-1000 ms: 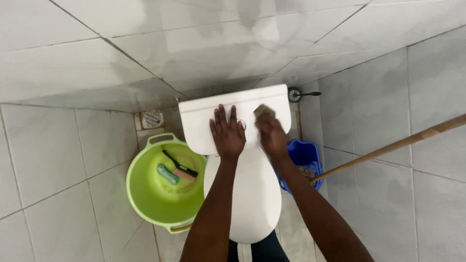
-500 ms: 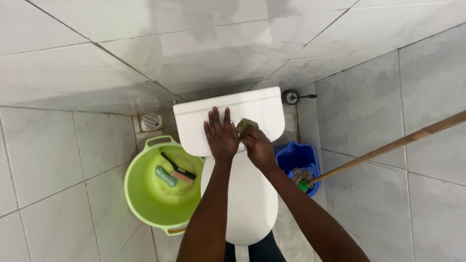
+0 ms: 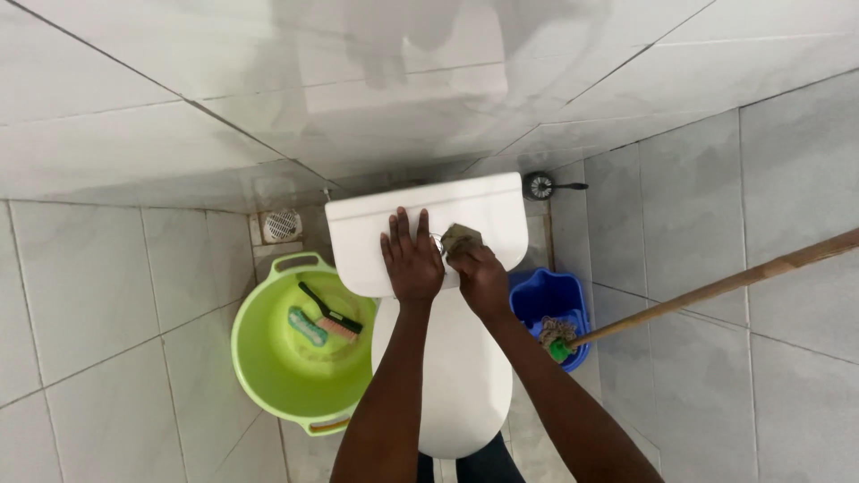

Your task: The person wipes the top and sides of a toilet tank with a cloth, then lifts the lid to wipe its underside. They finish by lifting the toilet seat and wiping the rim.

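Both hands rest on top of the white toilet tank lid (image 3: 376,234), side by side and close together. Left hand (image 3: 412,259): flat, palm down, fingers spread and pointing toward the wall, holding nothing. Right hand (image 3: 480,273): fingers curled and closed over a brownish scouring pad (image 3: 462,236), which is pressed against the lid just right of the left hand's fingertips. A small metal flush button sits between the two hands; it is mostly hidden.

Pad location: on the tank lid, right of centre, partly covered by the right hand, only its far end showing.

Below the lid: white closed toilet seat cover (image 3: 452,376), running toward the camera between the two forearms.

Left of the toilet, on the tiled floor: lime-green bucket (image 3: 268,376) with handles. Inside it lie a black-handled brush with pink bristles (image 3: 329,315) and a teal scrubber (image 3: 307,326), the two just beside each other.

Right of the toilet: blue mop bucket (image 3: 550,300), with a mop head (image 3: 555,338) resting at its near edge; the wooden mop handle (image 3: 716,286) slants up to the right edge of view.

Behind the tank, at the foot of the wall: round floor drain grate (image 3: 283,225) on the left, wall valve (image 3: 541,186) on the right
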